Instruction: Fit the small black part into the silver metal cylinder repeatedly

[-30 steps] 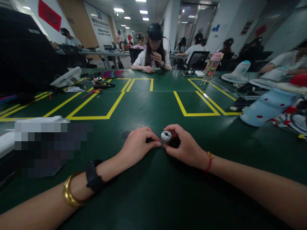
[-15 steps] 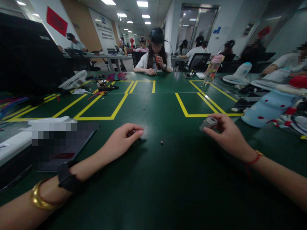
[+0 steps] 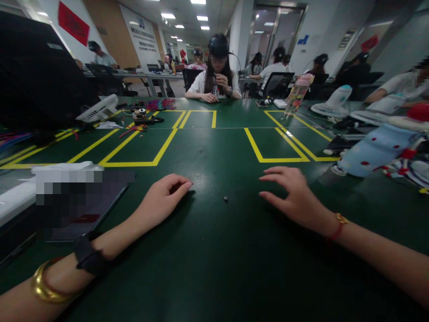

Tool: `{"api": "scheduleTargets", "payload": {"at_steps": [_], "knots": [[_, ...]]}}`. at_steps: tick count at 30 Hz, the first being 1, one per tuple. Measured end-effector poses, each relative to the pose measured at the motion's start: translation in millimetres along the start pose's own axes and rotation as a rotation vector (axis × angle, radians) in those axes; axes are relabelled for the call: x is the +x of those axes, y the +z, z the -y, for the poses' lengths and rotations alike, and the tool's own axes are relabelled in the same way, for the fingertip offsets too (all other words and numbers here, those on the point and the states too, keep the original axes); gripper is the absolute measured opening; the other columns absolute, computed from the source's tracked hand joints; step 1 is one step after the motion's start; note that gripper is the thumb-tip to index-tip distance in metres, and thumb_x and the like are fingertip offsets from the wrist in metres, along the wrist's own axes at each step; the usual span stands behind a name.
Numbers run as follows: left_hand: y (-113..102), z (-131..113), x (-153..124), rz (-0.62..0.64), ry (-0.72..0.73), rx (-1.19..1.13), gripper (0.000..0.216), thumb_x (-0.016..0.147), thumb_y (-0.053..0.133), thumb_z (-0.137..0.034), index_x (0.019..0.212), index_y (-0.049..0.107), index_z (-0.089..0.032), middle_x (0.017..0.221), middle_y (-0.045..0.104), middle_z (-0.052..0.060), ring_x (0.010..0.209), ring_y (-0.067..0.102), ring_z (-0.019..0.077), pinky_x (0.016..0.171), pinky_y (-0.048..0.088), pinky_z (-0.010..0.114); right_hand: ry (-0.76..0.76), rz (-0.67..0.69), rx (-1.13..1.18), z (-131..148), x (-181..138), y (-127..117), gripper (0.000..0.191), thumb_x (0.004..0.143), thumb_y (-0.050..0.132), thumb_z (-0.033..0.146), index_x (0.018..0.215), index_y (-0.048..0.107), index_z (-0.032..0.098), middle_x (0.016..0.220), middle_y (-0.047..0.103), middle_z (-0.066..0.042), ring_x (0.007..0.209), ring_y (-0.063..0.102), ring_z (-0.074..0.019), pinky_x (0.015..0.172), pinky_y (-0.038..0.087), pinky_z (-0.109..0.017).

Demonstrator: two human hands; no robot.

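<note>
A: So here's the room: a green table (image 3: 214,259) marked with yellow tape (image 3: 284,159), ceiling lights (image 3: 168,16) glowing overhead, and a co-worker (image 3: 214,80) seated at the far edge.

B: Plenty along the sides, too! Fans (image 3: 328,106) and a drink bottle (image 3: 297,96) up on the right, tangled wires (image 3: 161,104) on the far left.

A: And what's changed? Half a second ago the right hand (image 3: 264,185) had the metal cylinder (image 3: 330,175) in its grip. Now it has let go, fingers spread, and come back inward!

B: Yes, the cylinder's over on the right, just beside the blue spotted container (image 3: 365,154). It's blurred; I can't tell whether they touch.

A: The left hand (image 3: 190,184)?

B: Loosely closed, thumb tip up by the forefinger, low over the table. The small ring (image 3: 225,198) stays put between the two hands.

A: Room to move, then?

B: A wide green stretch around the ring, running toward us and out to the tape. The container bounds it on the right, a dark tablet (image 3: 100,210) on the left, by the forearm.
</note>
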State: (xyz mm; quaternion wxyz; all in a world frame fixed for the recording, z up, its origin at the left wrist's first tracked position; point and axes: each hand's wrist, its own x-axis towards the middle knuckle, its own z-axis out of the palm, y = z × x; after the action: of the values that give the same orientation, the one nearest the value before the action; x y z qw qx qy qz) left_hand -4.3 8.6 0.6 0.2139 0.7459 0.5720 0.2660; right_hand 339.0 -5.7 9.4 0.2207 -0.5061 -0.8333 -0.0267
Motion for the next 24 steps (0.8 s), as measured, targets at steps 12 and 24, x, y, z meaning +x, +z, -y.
{"api": "scheduleTargets", "payload": {"at_steps": [12, 24], "knots": [[1.2, 1.9, 0.1, 0.010, 0.045, 0.037, 0.029, 0.090, 0.049, -0.045, 0.093, 0.065, -0.021, 0.092, 0.064, 0.004, 0.082, 0.058, 0.0200, 0.070, 0.044, 0.031, 0.107, -0.174, -0.008, -28.7, 11.8, -43.7, 0.027, 0.086, 0.051, 0.040, 0.097, 0.065, 0.019, 0.103, 0.064, -0.006, 0.095, 0.056, -0.0149, 0.084, 0.041, -0.031], [-0.8, 0.1, -3.3, 0.027, 0.021, 0.000, 0.027, 0.089, 0.050, -0.045, 0.094, 0.064, -0.022, 0.094, 0.064, 0.003, 0.086, 0.059, 0.0201, 0.074, 0.045, 0.032, 0.816, 0.068, -0.308, -141.6, -34.2, -88.5, 0.042, 0.071, 0.056, 0.061, 0.097, 0.070, 0.031, 0.088, 0.067, -0.003, 0.073, 0.056, -0.0193, 0.067, 0.040, -0.032]]}}
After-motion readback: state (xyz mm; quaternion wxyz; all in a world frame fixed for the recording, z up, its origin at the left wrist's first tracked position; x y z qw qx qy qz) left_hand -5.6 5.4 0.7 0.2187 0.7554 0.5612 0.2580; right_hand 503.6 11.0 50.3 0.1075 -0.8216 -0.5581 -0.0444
